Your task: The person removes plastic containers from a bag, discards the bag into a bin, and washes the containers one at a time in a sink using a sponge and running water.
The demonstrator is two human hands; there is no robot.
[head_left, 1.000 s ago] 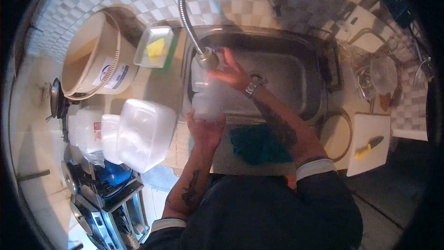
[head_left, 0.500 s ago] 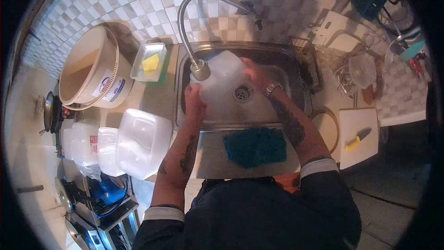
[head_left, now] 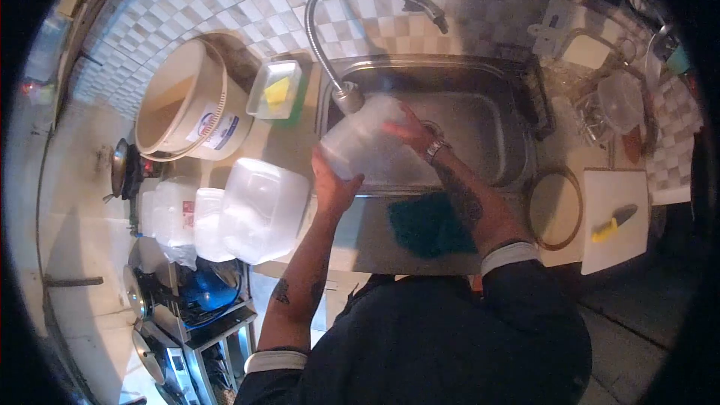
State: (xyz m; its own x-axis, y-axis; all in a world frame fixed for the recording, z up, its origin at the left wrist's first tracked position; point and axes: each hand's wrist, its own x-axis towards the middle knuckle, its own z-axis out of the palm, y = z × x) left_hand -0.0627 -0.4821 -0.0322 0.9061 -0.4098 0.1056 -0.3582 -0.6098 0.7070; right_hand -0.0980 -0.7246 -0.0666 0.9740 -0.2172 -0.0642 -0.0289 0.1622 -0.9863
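Two bare hands meet over the sink [head_left: 484, 124] in the head view, with a translucent plastic container [head_left: 358, 139] between them, tilted under the faucet nozzle [head_left: 347, 97]. The left hand [head_left: 336, 186] is half curled around the container's near-left edge, its thumb apart from the fingers. The right hand [head_left: 415, 135], partly spread, touches the far-right side; whether it grips or only steadies cannot be told. Any running water is too blurred to make out.

Just left of the left hand, a stack of plastic tubs [head_left: 266, 210] lies on its side on the table; a teal cloth [head_left: 427, 225] lies nearer the body than both hands.

The smooth container, if wet, could slip should the left hand loosen. Its raised end might knock the nozzle, being so close. A swing of the left elbow could topple the stack.
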